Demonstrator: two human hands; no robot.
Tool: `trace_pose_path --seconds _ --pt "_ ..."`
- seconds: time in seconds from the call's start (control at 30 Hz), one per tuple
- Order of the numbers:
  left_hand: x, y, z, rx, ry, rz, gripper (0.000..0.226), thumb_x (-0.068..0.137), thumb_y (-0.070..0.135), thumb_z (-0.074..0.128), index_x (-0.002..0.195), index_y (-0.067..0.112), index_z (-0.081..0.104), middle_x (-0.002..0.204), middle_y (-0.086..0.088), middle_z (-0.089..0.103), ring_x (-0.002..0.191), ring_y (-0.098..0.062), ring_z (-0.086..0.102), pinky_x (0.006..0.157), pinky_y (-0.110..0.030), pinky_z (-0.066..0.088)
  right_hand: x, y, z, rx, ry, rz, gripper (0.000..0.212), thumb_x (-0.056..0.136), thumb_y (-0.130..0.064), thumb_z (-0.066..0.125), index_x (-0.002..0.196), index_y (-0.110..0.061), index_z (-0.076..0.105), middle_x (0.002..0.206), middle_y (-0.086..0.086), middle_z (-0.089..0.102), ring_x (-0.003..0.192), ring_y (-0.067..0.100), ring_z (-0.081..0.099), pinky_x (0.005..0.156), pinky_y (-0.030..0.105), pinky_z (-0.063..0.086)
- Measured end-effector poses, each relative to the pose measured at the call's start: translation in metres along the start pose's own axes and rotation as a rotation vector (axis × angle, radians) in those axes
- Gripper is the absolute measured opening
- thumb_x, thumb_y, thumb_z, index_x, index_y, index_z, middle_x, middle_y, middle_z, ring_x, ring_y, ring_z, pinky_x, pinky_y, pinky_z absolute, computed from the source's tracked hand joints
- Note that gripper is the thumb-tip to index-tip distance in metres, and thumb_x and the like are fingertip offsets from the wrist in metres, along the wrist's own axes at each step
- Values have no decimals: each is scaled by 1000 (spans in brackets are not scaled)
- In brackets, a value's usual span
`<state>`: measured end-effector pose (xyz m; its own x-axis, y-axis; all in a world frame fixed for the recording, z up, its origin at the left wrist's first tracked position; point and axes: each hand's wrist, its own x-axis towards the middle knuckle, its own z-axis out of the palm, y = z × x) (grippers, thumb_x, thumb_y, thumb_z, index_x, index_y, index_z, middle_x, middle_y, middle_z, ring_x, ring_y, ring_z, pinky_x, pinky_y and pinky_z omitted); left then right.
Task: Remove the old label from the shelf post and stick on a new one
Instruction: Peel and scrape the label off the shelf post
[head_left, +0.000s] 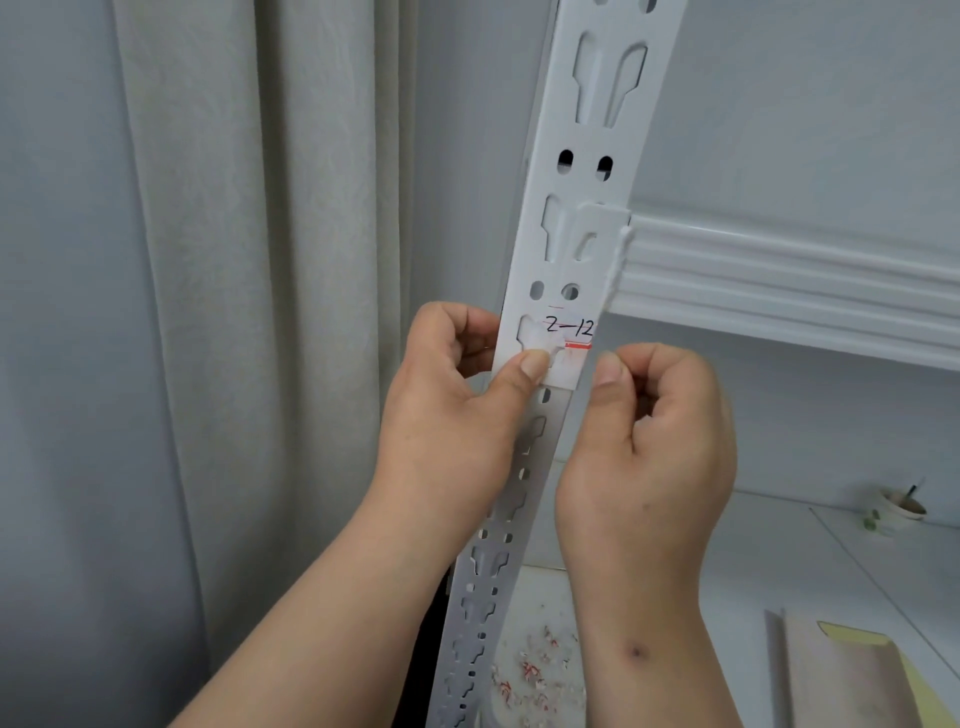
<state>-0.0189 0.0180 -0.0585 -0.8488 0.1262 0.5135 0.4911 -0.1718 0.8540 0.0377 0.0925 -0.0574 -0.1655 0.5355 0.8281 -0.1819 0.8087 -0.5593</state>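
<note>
- Curtain (218, 312) hangs far left, well clear of the work.
- My left hand (457, 395): fingers curled round the left edge of the shelf post (582, 218), thumb tip pressed flat on the torn, scuffed part of the old label (563, 345). Grip = post and label both; steadying and scraping.
- Old label is on the post face, just below the shelf beam (779, 280) joint. Part gone: upper strip marked "2-12" plus a red line remains, lower white patch beneath it also stuck. It covers a keyhole slot on the left side.
- My right hand (654, 431): clenched, thumb tip up, just beside the label's right edge, by the post edge. Fingers curl round a small pale scrap, prob. torn label; can't tell for sure.
- Shelf surface (779, 571) below right carries red/white paper scraps (535, 670), a tan envelope (852, 675) and a small cup (901, 501) further back.
- Stage, my judgement: removal approx. half done; new label not visible in frame.
- Risks:
 - Label tears into more slivers, since paper splits from adhesive; leaves residue, so new label may not bond.
 - Thumbnail slips into the slot edge; metal rim may nick skin.
 - Paper over the slot has no backing, so it shreds rather than lifts.
 - Scraps pile up on the shelf; need clearing.
</note>
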Motion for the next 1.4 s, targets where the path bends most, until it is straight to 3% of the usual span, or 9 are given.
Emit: trace_pose_path --seconds 0.3,0.53,0.63,0.8,1.0,1.1,1.17,1.3,1.4 --pt "0 -1 1 -4 -1 1 24 76 34 70 95 31 54 103 4 73 104 -15 68 97 -42 54 -2 5 3 57 -18 1 12 91 -19 49 90 -19 61 85 -11 56 81 7 51 81 52 48" --pt "0 -3 0 -4 -2 23 24 78 33 70 96 28 55 104 2 74 104 -17 69 97 -43 54 -3 9 -8 212 -112 277 7 87 -36 57 82 -31 57 84 -10 63 76 4 58 66 7 40" --pt "-1 -2 1 -9 8 26 23 78 34 69 95 28 55 103 3 74 103 -15 69 96 -41 55 -5 11 -12 239 -133 349 16 83 -33 71 76 -27 58 79 -6 62 69 5 57 62 8 42" --pt "-1 -3 2 -14 28 26 23 77 35 69 94 31 55 104 2 73 102 -17 69 94 -41 56 -6 22 -17 196 -226 394 16 86 -26 68 72 -25 60 74 -6 63 69 8 58 64 21 46" --pt "-7 -2 8 11 111 30 26 82 34 69 100 35 51 111 3 72 108 -16 68 99 -44 53 -23 53 -14 59 -432 450 15 93 -17 56 95 -22 70 93 -5 70 89 14 65 82 31 52" --pt "-28 -7 22 46 178 75 37 88 28 68 112 36 42 121 12 63 116 2 59 100 -23 48 -36 69 -12 -35 -530 457 24 95 -15 50 109 -20 69 106 -1 69 98 17 64 90 35 52" --pt "-49 -18 31 122 237 83 43 90 24 68 119 32 38 122 17 51 115 9 50 96 -8 40 -43 80 -14 -121 -599 428 26 96 -14 48 111 -21 69 111 -2 64 100 16 61 89 25 46" --pt "-80 -63 32 272 315 21 37 87 38 61 113 31 35 112 18 39 109 -7 47 96 -30 46 -59 109 -17 -277 -750 414 28 97 -13 47 112 -22 69 109 0 49 94 20 60 83 22 45" --pt "-94 -88 29 348 339 58 31 84 44 56 103 41 31 100 23 32 97 -2 40 88 -27 41 -70 125 -16 -333 -845 467 32 96 -10 45 115 -21 67 112 2 53 91 23 62 82 35 54"
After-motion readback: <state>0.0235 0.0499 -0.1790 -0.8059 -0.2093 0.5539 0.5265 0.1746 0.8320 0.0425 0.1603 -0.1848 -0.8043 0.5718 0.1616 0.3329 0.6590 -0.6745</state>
